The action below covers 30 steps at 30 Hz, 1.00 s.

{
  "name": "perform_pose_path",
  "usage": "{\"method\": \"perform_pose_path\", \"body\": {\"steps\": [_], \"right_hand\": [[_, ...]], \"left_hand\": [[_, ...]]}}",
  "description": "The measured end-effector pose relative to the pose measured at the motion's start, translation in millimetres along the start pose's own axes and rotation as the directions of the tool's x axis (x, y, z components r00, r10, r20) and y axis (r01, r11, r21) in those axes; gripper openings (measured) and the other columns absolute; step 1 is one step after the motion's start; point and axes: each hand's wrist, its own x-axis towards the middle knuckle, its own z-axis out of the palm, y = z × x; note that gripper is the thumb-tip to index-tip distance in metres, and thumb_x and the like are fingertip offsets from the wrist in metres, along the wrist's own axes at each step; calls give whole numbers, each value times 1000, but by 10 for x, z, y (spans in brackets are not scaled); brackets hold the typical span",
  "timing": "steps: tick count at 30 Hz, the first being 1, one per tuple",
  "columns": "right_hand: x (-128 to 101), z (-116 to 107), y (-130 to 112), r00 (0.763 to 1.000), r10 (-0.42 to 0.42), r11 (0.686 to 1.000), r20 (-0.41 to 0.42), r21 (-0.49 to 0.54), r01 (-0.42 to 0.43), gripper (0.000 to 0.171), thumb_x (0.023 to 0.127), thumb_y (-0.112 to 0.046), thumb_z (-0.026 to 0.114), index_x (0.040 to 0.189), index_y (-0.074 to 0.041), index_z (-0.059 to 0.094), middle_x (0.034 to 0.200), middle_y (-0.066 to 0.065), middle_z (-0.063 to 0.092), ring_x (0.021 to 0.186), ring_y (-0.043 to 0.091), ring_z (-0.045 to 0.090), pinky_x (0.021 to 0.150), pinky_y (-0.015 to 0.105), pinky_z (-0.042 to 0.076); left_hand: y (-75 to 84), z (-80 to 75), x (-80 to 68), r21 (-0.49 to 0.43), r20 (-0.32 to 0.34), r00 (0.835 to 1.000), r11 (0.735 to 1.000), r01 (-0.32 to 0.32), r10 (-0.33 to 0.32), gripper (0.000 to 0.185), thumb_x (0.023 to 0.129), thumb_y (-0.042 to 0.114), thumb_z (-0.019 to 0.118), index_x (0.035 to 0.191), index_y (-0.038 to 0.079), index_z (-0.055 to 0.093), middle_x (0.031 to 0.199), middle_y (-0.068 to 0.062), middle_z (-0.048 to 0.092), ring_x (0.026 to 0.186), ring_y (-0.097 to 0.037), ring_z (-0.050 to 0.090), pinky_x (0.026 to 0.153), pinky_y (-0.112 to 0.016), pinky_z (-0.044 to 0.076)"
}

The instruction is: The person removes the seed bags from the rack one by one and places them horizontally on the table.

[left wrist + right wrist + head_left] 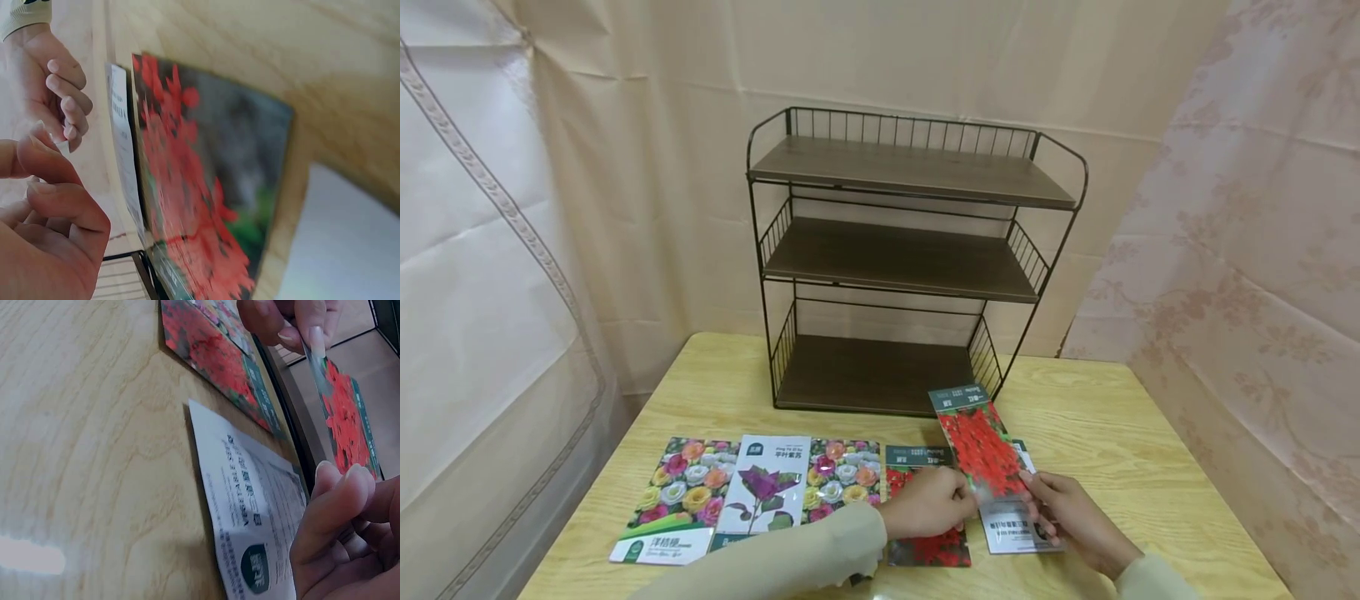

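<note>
Glossy flat seed packet (981, 446), 2 hands

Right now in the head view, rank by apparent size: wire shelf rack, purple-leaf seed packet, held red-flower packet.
1. Wire shelf rack, largest by far.
2. Purple-leaf seed packet and held red-flower packet look alike; the held one is lifted and tilted, so I won't rank them.

Red-flower packet (200, 206) blurred, perhaps by motion; print unreadable.
</note>
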Motion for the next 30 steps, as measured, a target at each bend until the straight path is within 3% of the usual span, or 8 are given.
{"method": "perform_pose_path", "body": {"steps": [6, 15, 20, 25, 30], "right_hand": [[-77, -59, 81, 1000, -2, 999, -9, -44, 1, 45, 108, -42, 52, 98, 2, 57, 75, 3, 57, 53, 6, 42, 45, 20, 41], [-168, -145, 153, 1000, 19, 999, -10, -38, -19, 45, 108, -45, 51, 97, -2, 58, 75, 2, 58, 54, 7, 42, 45, 22, 42], [-230, -192, 150, 999, 43, 999, -19, -31, -44, 45, 108, -45, 51, 99, -2, 59, 75, 1, 59, 54, 7, 43, 46, 22, 43], [-283, -237, 140, 998, 59, 998, -22, -18, -60, 45, 107, -45, 52, 100, -1, 60, 76, 1, 59, 55, 6, 43, 47, 21, 43], [-319, -266, 162, 997, 68, 997, -49, -34, -69, 50, 106, -50, 53, 100, 0, 60, 76, 1, 60, 55, 7, 43, 47, 21, 43]], "left_hand": [[58, 102, -6, -35, 27, 1000, 999, 11, -10, 25, 98, 21, 64, 76, 11, 71, 54, 12, 57, 39, -3, 40, 41, -20, 36], [131, 171, -2, -103, 89, 996, 994, 28, -19, 28, 102, 22, 63, 80, 8, 73, 52, 7, 56, 38, -3, 36, 40, -19, 31], [176, 195, 12, -89, 97, 995, 996, 0, 8, 29, 103, 21, 63, 80, 6, 74, 54, 7, 59, 38, -2, 36, 43, -17, 35], [187, 223, 28, -70, 101, 994, 997, -25, 32, 33, 103, 22, 63, 75, 5, 71, 50, 10, 52, 39, -2, 35, 47, -18, 38], [198, 256, 47, -81, 120, 993, 997, -5, 15, 32, 102, 23, 64, 75, 9, 69, 51, 10, 52, 38, -2, 33, 38, -17, 31]]}}
